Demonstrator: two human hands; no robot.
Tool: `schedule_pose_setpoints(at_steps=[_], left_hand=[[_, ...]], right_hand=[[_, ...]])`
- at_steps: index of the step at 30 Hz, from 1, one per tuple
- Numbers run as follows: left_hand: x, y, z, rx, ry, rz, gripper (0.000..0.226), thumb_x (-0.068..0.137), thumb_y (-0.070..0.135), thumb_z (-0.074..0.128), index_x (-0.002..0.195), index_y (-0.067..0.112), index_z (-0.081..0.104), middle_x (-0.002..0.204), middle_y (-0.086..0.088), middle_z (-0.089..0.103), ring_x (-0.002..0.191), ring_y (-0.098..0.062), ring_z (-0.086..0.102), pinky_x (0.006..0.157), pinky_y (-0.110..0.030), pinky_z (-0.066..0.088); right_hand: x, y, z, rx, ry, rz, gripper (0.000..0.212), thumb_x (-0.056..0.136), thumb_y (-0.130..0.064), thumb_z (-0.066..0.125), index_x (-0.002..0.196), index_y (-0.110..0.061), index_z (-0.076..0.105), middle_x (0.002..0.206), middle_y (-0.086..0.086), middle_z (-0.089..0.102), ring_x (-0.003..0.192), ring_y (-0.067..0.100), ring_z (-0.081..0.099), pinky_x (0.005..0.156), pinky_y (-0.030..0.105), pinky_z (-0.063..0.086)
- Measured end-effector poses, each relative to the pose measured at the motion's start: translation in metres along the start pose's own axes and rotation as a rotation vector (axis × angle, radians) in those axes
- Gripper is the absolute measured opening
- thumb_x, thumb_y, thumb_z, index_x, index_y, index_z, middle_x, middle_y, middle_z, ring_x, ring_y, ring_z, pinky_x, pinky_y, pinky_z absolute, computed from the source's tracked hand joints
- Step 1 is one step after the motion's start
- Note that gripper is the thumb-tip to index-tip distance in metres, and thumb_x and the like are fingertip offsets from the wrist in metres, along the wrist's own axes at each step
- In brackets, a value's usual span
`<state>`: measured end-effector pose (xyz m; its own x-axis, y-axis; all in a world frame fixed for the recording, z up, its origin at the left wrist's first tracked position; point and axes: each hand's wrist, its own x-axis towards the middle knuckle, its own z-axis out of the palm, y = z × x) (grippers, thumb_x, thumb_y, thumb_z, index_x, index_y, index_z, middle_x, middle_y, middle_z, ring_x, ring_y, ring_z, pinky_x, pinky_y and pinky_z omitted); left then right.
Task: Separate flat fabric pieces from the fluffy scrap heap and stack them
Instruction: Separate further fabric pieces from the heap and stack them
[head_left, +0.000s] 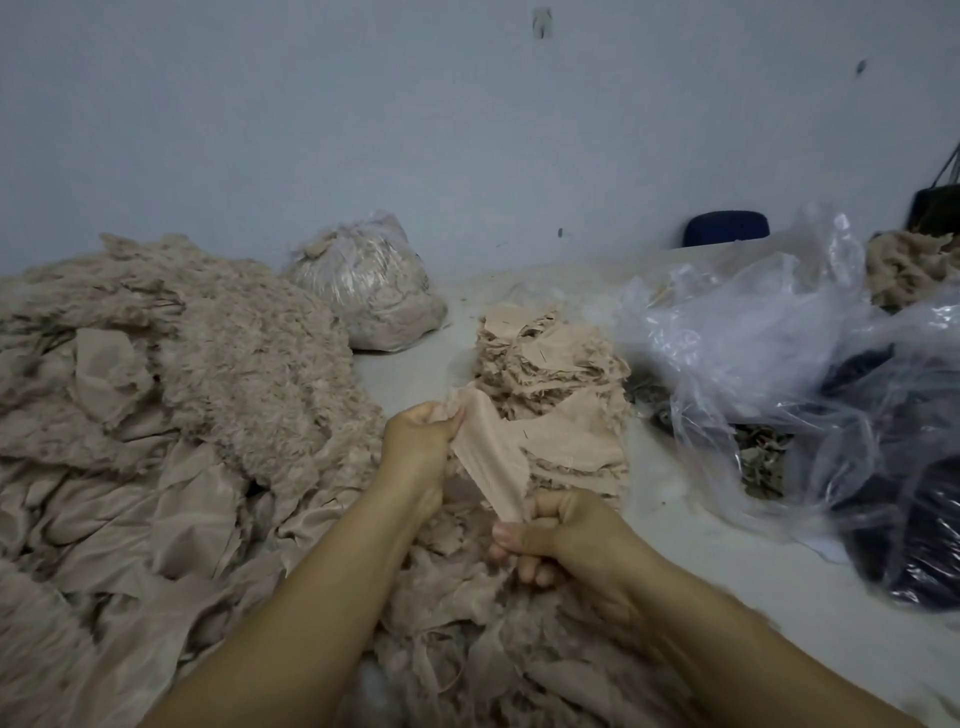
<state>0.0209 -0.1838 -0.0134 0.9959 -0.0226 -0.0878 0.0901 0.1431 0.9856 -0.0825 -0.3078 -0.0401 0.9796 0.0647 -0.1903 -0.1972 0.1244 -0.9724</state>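
Beige-pink fluffy scrap heap beside a matching pale peach stack of flat fabric pieces; clear plastic bag; dark blue round cushion.

Two hands; one stack; three bags.

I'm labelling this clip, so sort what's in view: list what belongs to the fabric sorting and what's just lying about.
In the job:
left hand
right hand
fabric strip held by both
stack of flat pieces
fluffy scrap heap

Lying about:
tied bag of scraps
loose clear plastic
dark bagged bundle
blue seat

pale floor, scrap heap, fabric stack, plastic bags
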Motion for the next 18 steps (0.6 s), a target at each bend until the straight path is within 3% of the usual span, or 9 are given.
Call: schedule_pose_setpoints(at_steps=[4,6,8,11,13,15,18], left_hand=[[0.007,0.003,0.007,-0.046,0.113,-0.02,0.014,0.093,0.007,0.057,0.08,0.009,0.06,0.082,-0.011,0.06,0.075,-0.021,0.054,0.066,-0.033,0.045],[0.013,0.016,0.004,-0.071,0.19,0.025,0.018,0.093,0.011,0.058,0.075,0.012,0.062,0.079,-0.009,0.064,0.074,-0.021,0.058,0.069,-0.033,0.048],[0.011,0.027,0.003,-0.093,0.112,0.058,0.017,0.093,0.011,0.058,0.077,0.015,0.065,0.074,-0.004,0.066,0.07,-0.02,0.062,0.067,-0.031,0.05],[-0.002,0.03,0.021,-0.116,-0.094,0.007,0.013,0.093,0.003,0.054,0.087,0.007,0.065,0.072,-0.006,0.068,0.065,-0.017,0.063,0.057,-0.026,0.053],[-0.009,0.026,0.033,-0.079,-0.171,0.006,0.014,0.093,0.004,0.053,0.086,0.008,0.065,0.078,-0.008,0.069,0.069,-0.02,0.065,0.063,-0.032,0.055],[-0.009,0.025,0.039,-0.049,-0.172,0.024,0.014,0.094,0.012,0.056,0.083,0.011,0.065,0.076,-0.006,0.069,0.066,-0.018,0.066,0.06,-0.032,0.058],[-0.003,0.024,0.037,-0.002,-0.124,-0.044,0.018,0.094,0.024,0.057,0.083,0.012,0.062,0.061,-0.001,0.064,0.046,-0.011,0.056,0.04,-0.019,0.046]], right_hand=[[-0.008,0.004,-0.01,-0.099,-0.054,0.125,0.014,0.079,0.0,0.072,0.066,-0.006,0.07,0.061,0.009,0.069,0.04,0.008,0.058,0.037,0.015,0.044],[-0.017,0.006,-0.011,-0.169,-0.128,0.174,0.013,0.077,-0.003,0.076,0.086,-0.006,0.069,0.062,0.008,0.07,0.042,0.01,0.062,0.038,0.017,0.046],[-0.016,0.0,-0.016,-0.229,-0.11,0.138,0.044,0.068,-0.028,0.082,0.105,-0.013,0.063,0.071,0.006,0.073,0.045,0.011,0.063,0.039,0.018,0.046],[0.0,-0.02,-0.017,-0.027,0.054,0.019,0.057,0.055,-0.062,0.07,0.091,-0.018,0.069,0.076,0.001,0.074,0.042,0.011,0.055,0.036,0.019,0.04],[0.015,-0.033,-0.016,0.243,0.189,-0.088,0.047,0.062,-0.055,0.073,0.084,-0.013,0.071,0.073,0.003,0.071,0.048,0.014,0.061,0.04,0.021,0.044],[0.033,-0.04,-0.025,0.371,0.386,-0.244,0.029,0.078,-0.03,0.074,0.094,-0.006,0.07,0.081,0.007,0.075,0.063,0.018,0.07,0.051,0.027,0.054],[0.053,-0.047,-0.046,0.197,0.606,-0.335,0.014,0.086,-0.021,0.07,0.089,-0.007,0.068,0.085,0.008,0.074,0.076,0.026,0.07,0.072,0.041,0.058]])
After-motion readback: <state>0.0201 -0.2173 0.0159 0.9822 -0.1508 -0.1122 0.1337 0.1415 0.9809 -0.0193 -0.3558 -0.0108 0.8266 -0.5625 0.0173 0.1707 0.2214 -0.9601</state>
